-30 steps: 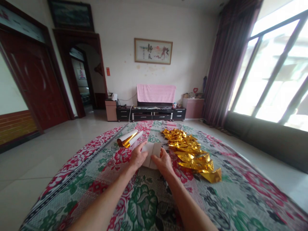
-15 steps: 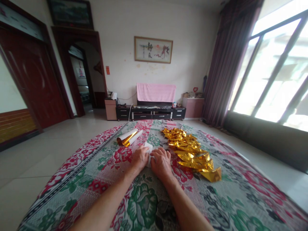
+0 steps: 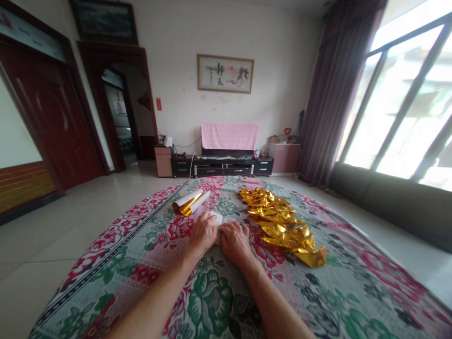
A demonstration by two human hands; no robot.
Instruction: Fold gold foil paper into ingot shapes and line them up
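Both hands meet at the middle of the cloth-covered table over a small piece of white-faced paper (image 3: 216, 219). My left hand (image 3: 204, 231) has its fingers curled on the paper's left side. From the right, my right hand (image 3: 236, 240) presses bent fingers onto it, and much of the paper is hidden beneath them. Just beyond my left hand lie curled sheets of gold foil paper (image 3: 191, 202) with white backs. To the right of my right hand, several folded gold foil pieces (image 3: 282, 216) lie overlapping in a long row.
A flowered red, green and grey tablecloth (image 3: 210, 301) covers the round table. Past its far edge stands a low black TV cabinet (image 3: 226, 167) with a pink cloth (image 3: 229, 135) above it. A large window (image 3: 406, 103) is at right.
The fingers of my right hand have dropped slightly and flattened on the paper. The paper's visible part has shifted and turned a little. The foil pieces stay in place.
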